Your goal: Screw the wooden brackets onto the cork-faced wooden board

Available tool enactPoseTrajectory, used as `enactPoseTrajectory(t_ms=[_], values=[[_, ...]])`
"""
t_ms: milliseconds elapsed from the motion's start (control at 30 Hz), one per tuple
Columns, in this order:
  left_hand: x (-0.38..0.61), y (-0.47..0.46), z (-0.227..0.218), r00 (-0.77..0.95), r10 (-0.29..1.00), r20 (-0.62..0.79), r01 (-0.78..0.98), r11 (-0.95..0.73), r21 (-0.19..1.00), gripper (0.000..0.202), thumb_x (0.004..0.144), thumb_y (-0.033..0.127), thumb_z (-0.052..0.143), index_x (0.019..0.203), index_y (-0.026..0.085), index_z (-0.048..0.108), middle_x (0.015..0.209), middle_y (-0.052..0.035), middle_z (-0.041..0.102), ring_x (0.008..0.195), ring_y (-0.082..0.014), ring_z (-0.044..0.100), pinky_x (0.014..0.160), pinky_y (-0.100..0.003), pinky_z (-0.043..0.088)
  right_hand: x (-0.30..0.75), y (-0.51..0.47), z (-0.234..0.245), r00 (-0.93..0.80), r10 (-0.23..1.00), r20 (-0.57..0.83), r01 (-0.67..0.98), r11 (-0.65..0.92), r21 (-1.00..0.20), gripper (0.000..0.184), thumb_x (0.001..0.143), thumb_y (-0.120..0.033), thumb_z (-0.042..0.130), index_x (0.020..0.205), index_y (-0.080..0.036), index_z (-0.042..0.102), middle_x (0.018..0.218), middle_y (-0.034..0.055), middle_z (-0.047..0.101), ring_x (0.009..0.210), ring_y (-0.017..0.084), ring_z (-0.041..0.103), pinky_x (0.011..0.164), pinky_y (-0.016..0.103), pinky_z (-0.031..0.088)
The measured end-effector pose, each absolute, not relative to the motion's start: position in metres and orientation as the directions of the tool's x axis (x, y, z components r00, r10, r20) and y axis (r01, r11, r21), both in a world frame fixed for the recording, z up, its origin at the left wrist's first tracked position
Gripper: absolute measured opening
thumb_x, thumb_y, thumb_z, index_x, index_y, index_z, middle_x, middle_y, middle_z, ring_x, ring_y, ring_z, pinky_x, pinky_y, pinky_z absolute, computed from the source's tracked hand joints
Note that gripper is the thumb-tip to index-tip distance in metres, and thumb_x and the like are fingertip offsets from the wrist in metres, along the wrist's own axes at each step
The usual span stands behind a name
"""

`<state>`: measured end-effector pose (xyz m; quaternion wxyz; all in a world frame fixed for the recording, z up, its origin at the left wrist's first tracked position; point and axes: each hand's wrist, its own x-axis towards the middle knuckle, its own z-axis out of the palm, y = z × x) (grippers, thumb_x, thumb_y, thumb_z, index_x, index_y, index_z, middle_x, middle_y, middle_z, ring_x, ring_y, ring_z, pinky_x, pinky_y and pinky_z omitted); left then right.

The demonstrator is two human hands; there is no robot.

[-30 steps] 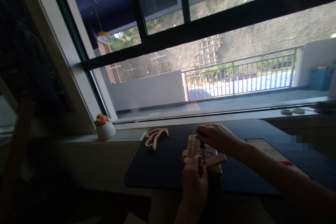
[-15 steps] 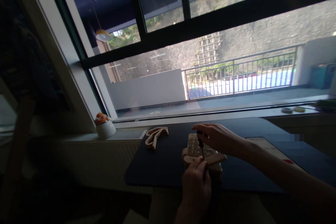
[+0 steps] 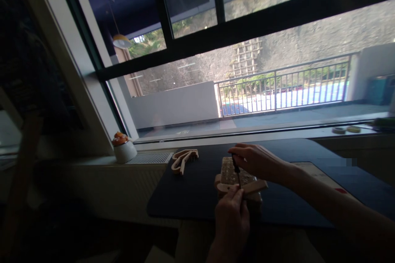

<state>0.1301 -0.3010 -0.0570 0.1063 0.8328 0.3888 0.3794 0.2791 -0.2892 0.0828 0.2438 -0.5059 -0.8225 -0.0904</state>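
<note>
My right hand (image 3: 251,160) is closed around the dark handle of a screwdriver (image 3: 237,168), whose thin shaft points down at a pale wooden piece (image 3: 256,188). My left hand (image 3: 231,213) is closed at the near side, its fingertips pinching the wooden piece where the screwdriver's tip ends. Whether a screw sits under the tip is hidden by the fingers. Beneath the wood lies a brown, rough-textured block (image 3: 228,169) on the dark table (image 3: 197,197). Farther left on the table rests a curved wooden part (image 3: 182,161).
Right of my forearm lies a pale board (image 3: 317,174) with a red mark. On the sill stand a white jar (image 3: 124,152) with an orange top and two tape rolls (image 3: 353,129). A large window (image 3: 191,102) rises behind the table.
The view has shifted very slightly. My right hand has turned a little on the screwdriver handle, while the left hand and the wooden piece stay in place.
</note>
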Motion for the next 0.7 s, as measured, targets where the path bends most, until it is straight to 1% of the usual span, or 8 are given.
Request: enactPoseTrajectory(t_ms=[133, 233, 300, 400, 467, 533, 600, 700], values=[[0.128, -0.302, -0.059, 0.386, 0.734, 0.559, 0.527, -0.673, 0.520, 0.036, 0.084, 0.014, 0.047, 0.114, 0.019, 0.066, 0.123, -0.0088, 0.065, 0.110, -0.0229, 0.062, 0.098, -0.034, 0.049, 0.280, -0.291, 0.083, -0.366, 0.789, 0.494, 0.873, 0.475, -0.113, 0.031, 0.090, -0.018, 0.043, 0.106, -0.017, 0.069, 0.099, 0.0092, 0.071, 0.082, 0.018, 0.067, 0.066, 0.025, 0.044], [0.127, -0.300, -0.054, 0.314, 0.767, 0.559, 0.506, -0.634, 0.585, 0.030, 0.087, 0.015, 0.043, 0.104, 0.018, 0.067, 0.111, -0.0085, 0.069, 0.101, -0.0192, 0.065, 0.092, -0.030, 0.051, 0.280, -0.290, 0.081, -0.353, 0.791, 0.499, 0.876, 0.467, -0.121, 0.032, 0.092, -0.019, 0.042, 0.108, -0.016, 0.069, 0.099, 0.0100, 0.071, 0.082, 0.020, 0.067, 0.066, 0.026, 0.044], [0.128, -0.298, -0.049, 0.245, 0.821, 0.516, 0.530, -0.559, 0.637, 0.028, 0.089, 0.018, 0.042, 0.100, 0.017, 0.068, 0.100, -0.0091, 0.071, 0.093, -0.0193, 0.067, 0.086, -0.030, 0.052, 0.280, -0.289, 0.080, -0.352, 0.790, 0.502, 0.875, 0.468, -0.123, 0.032, 0.092, -0.021, 0.041, 0.108, -0.016, 0.068, 0.100, 0.0103, 0.071, 0.083, 0.021, 0.067, 0.067, 0.027, 0.044], [0.134, -0.292, -0.039, 0.206, 0.902, 0.380, 0.579, -0.425, 0.696, 0.027, 0.087, 0.024, 0.048, 0.105, 0.018, 0.068, 0.092, -0.0091, 0.073, 0.087, -0.0225, 0.069, 0.081, -0.032, 0.051, 0.280, -0.288, 0.080, -0.350, 0.791, 0.502, 0.873, 0.470, -0.131, 0.031, 0.091, -0.021, 0.043, 0.108, -0.017, 0.069, 0.101, 0.0103, 0.072, 0.084, 0.021, 0.067, 0.066, 0.027, 0.045], [0.139, -0.288, -0.033, 0.218, 0.926, 0.308, 0.607, -0.376, 0.700, 0.025, 0.084, 0.025, 0.053, 0.102, 0.019, 0.070, 0.088, -0.0087, 0.074, 0.085, -0.0233, 0.069, 0.078, -0.032, 0.051, 0.281, -0.288, 0.079, -0.343, 0.793, 0.503, 0.872, 0.468, -0.145, 0.032, 0.090, -0.020, 0.044, 0.111, -0.017, 0.068, 0.103, 0.0103, 0.072, 0.085, 0.021, 0.067, 0.067, 0.027, 0.045], [0.143, -0.286, -0.030, 0.214, 0.940, 0.264, 0.634, -0.340, 0.694, 0.022, 0.083, 0.024, 0.055, 0.096, 0.019, 0.072, 0.083, -0.0084, 0.073, 0.081, -0.0226, 0.068, 0.075, -0.031, 0.050, 0.282, -0.288, 0.076, -0.334, 0.797, 0.503, 0.868, 0.468, -0.165, 0.035, 0.089, -0.019, 0.044, 0.116, -0.017, 0.065, 0.106, 0.0107, 0.072, 0.088, 0.022, 0.067, 0.068, 0.027, 0.046], [0.145, -0.285, -0.028, 0.194, 0.950, 0.244, 0.658, -0.310, 0.686, 0.020, 0.082, 0.024, 0.057, 0.093, 0.019, 0.072, 0.081, -0.0080, 0.072, 0.077, -0.0209, 0.067, 0.073, -0.029, 0.049, 0.283, -0.288, 0.072, -0.323, 0.802, 0.503, 0.863, 0.468, -0.191, 0.038, 0.089, -0.019, 0.044, 0.121, -0.016, 0.062, 0.109, 0.0114, 0.071, 0.091, 0.021, 0.068, 0.070, 0.027, 0.047], [0.145, -0.287, -0.026, 0.182, 0.951, 0.249, 0.682, -0.304, 0.665, 0.018, 0.082, 0.024, 0.058, 0.091, 0.020, 0.072, 0.080, -0.0065, 0.072, 0.076, -0.0192, 0.066, 0.070, -0.027, 0.047, 0.285, -0.286, 0.068, -0.303, 0.805, 0.511, 0.855, 0.466, -0.227, 0.037, 0.089, -0.022, 0.045, 0.122, -0.016, 0.062, 0.109, 0.0115, 0.071, 0.089, 0.021, 0.068, 0.069, 0.027, 0.048]])
